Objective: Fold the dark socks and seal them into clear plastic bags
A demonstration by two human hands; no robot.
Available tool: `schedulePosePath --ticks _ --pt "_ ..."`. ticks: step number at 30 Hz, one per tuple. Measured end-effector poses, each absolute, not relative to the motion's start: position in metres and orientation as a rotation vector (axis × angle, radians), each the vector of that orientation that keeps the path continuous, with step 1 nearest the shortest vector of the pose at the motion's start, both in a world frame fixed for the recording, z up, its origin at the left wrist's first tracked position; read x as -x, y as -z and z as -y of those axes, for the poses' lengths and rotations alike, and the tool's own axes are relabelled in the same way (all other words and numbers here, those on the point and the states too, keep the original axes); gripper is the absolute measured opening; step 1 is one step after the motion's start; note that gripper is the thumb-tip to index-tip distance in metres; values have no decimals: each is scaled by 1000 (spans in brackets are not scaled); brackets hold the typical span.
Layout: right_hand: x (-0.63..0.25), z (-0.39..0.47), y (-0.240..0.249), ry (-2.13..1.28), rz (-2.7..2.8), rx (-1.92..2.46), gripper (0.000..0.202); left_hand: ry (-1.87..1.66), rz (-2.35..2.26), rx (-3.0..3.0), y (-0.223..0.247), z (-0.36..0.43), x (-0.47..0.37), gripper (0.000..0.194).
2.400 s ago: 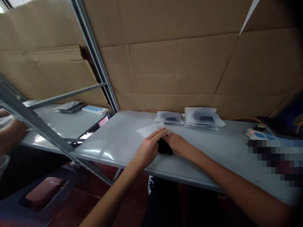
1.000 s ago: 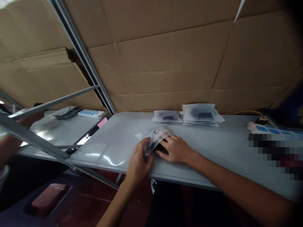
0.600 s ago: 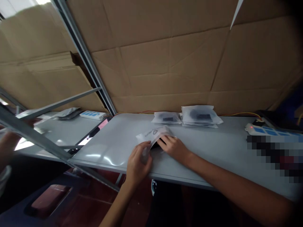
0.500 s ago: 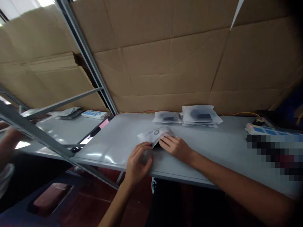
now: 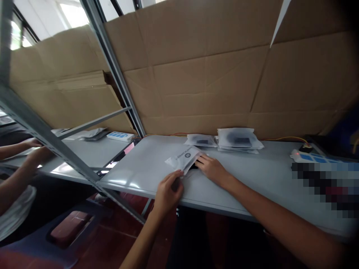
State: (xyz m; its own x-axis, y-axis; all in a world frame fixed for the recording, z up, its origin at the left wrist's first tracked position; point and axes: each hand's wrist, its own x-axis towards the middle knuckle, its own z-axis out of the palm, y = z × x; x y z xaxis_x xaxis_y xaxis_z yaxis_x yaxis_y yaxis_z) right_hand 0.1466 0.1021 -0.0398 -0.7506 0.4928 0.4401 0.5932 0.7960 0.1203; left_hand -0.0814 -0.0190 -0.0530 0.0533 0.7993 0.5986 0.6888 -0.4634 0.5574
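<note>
A white printed bag (image 5: pixel 183 158) lies tilted above the grey table (image 5: pixel 151 160), near its front edge. My left hand (image 5: pixel 169 191) pinches the bag's lower corner between thumb and fingers. At the bag's right end is my right hand (image 5: pixel 211 169), its fingertips partly hidden at the opening. Something dark shows just under the bag, too small to make out. Behind my right hand lie a flat frosted bag (image 5: pixel 200 140) and a stack of frosted bags (image 5: pixel 239 138), each with a dark item inside.
A power strip (image 5: pixel 316 157) sits at the right, another (image 5: pixel 120 136) at the left. Metal shelf posts (image 5: pixel 58 140) cross the left side. Beyond them, a co-worker's arms (image 5: pixel 25 164) reach over a table with grey bags (image 5: pixel 94 133). Cardboard (image 5: pixel 196 82) stands behind.
The view has shifted, showing more of the co-worker's arms. The bag now lies flatter, its print facing up, and my right fingers are less deep in its opening.
</note>
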Motion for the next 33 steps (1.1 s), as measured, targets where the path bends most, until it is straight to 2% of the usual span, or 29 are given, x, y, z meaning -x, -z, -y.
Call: schedulePosePath --ticks 2,6,9,17,21,23,26,29,33 --pt "-145 -101 39 354 2589 843 31 -1389 -1571 -2165 52 19 81 36" --pt "-136 -97 35 323 2550 903 27 -1442 -1615 -2058 54 17 78 22" --pt "-132 -99 35 239 2527 918 27 -1430 -1648 -2042 55 16 76 18" --pt "-143 -108 32 -182 2476 836 40 -1403 -1716 -2052 55 16 78 16" --pt "-143 -84 23 -363 2298 1004 22 -1422 -1682 -2202 56 14 76 17" --pt "-138 -66 24 -459 2210 1111 32 -1487 -1627 -2307 56 15 71 16" --pt "-129 -43 31 -966 2067 1167 49 -1571 -1591 -2494 55 18 62 15" --pt "-123 -31 35 -1435 1804 1148 49 -1586 -1636 -2662 53 20 51 14" --pt "-124 -33 31 -1458 1694 1175 41 -1620 -1686 -2739 47 23 37 15"
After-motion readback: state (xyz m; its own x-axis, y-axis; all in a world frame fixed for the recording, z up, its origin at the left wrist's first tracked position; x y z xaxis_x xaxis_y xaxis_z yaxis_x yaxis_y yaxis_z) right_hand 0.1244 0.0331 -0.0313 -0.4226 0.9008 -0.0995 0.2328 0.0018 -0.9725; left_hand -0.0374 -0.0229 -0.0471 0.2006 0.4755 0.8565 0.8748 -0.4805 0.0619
